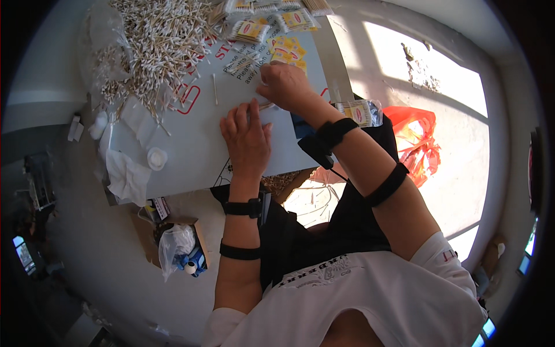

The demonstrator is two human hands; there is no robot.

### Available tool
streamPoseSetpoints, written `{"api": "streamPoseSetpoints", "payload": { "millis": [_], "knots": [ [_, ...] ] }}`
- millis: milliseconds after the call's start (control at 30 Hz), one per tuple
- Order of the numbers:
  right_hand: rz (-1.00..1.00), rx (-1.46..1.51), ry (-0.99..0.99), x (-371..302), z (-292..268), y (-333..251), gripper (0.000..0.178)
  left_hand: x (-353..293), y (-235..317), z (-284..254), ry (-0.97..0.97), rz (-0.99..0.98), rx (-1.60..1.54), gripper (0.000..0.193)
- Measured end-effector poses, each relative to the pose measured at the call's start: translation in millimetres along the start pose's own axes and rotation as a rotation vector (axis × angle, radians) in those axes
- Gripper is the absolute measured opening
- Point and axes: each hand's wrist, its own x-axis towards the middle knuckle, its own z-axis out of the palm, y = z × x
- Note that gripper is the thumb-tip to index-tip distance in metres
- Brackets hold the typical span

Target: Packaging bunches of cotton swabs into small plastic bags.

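Observation:
My left hand [247, 136] rests on the pale printed tabletop [196, 156] with its fingers stretched out. Just beyond and to the right, my right hand [285, 87] is closed, its fingers curled down toward the surface. What those fingers hold, if anything, is hidden. The tips of a few cotton swabs [266, 106] show between the two hands. A single cotton swab [215, 89] lies to the left of them. Small yellow cards [289, 47] are scattered just past my right hand. A large heap of loose cotton swabs [165, 46] covers the far left of the table.
Filled swab packets [250, 30] lie along the far edge. Another packet [359, 113] sits by my right forearm. A white round tub [156, 158] and crumpled white sheet [124, 176] are at left. A red plastic bag [411, 139] and an open carton [202, 246] stand below table level.

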Motion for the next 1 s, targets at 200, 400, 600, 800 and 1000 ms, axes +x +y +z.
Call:
{"api": "streamPoseSetpoints", "payload": {
  "millis": [200,400,600,800,1000],
  "knots": [
    [0.011,0.002,-0.13,14,5,5,0.011,6,1,3,-0.003,-0.029,0.075,0.069],
    [-0.026,0.062,-0.176,24,0,13,0.011,3,2,2,-0.028,-0.004,0.106,0.072],
    [-0.087,-0.001,-0.183,23,-1,11,0.007,-3,1,6,-0.029,-0.044,0.091,0.075],
    [-0.116,0.059,-0.225,25,-5,13,0.007,8,-7,8,0.017,0.001,0.031,0.076],
    [-0.107,0.056,-0.25,15,-23,9,0.007,10,-19,6,-0.037,0.026,0.08,0.07]
  ]
}}
